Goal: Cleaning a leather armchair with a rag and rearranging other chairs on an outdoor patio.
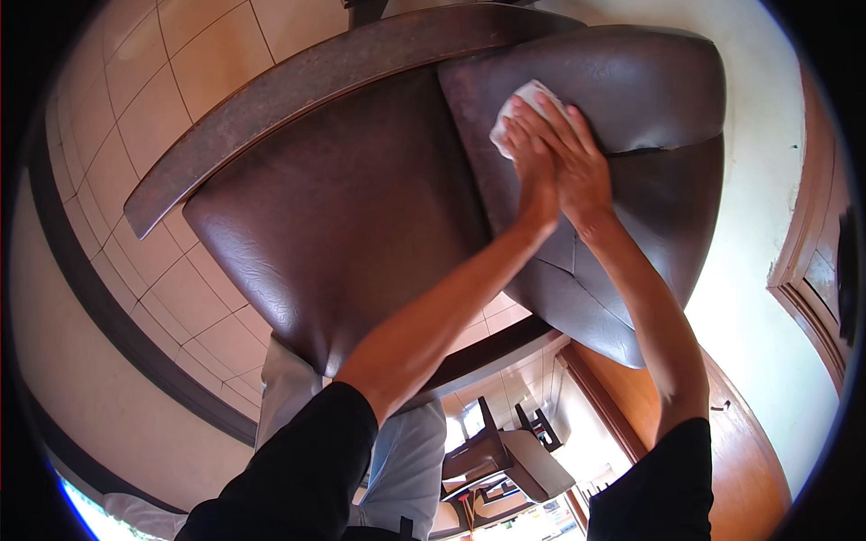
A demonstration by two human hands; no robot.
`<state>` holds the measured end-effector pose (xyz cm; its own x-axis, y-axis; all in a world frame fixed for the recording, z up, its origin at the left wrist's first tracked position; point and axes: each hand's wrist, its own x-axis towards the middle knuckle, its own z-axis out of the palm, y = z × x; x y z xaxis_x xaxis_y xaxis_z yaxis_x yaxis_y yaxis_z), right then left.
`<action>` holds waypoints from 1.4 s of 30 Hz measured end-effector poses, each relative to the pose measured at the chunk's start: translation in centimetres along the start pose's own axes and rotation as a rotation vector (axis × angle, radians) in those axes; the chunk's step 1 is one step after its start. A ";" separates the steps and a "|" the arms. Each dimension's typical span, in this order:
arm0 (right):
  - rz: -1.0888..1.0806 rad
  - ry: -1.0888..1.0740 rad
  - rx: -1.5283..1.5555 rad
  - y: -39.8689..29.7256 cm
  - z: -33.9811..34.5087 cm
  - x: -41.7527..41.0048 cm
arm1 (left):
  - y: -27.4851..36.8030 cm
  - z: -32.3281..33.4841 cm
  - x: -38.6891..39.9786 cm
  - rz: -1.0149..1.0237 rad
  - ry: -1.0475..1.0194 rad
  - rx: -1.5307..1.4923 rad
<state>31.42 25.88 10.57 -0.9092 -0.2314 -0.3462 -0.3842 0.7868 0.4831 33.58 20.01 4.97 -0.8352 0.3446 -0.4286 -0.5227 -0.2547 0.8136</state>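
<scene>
A brown leather-look armchair fills the middle of the head view, with a smooth seat cushion [345, 203] and a padded backrest [649, 88] that has a dark split along a seam. Against the upper part of the backrest lies a folded white cloth [502, 128]. My right hand [575, 155] presses on the cloth with its fingers stretched out. Beside it and touching it, my left hand [534, 169] rests its fingertips on the cloth's lower edge. Both palms face the backrest, and part of the cloth is hidden under the fingers.
A curved dark wooden armrest [291, 88] runs along the chair's far side, another [494, 358] along the near side. Pale floor tiles [155, 128] lie around it. A white wall [764, 203] stands behind the backrest. Other furniture [500, 460] shows at the bottom, near an orange-brown wooden door [744, 446].
</scene>
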 end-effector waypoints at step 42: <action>1.393 -0.153 1.275 -36.6 -9.2 1.0 | 5.3 -30.6 -7.3 0.626 -1.069 1.585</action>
<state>43.14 -8.43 -0.05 -0.3768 0.8445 -0.3805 0.9076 0.2546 -0.3337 31.70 -11.50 0.38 -0.0761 0.9889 -0.1278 0.8278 0.1341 0.5447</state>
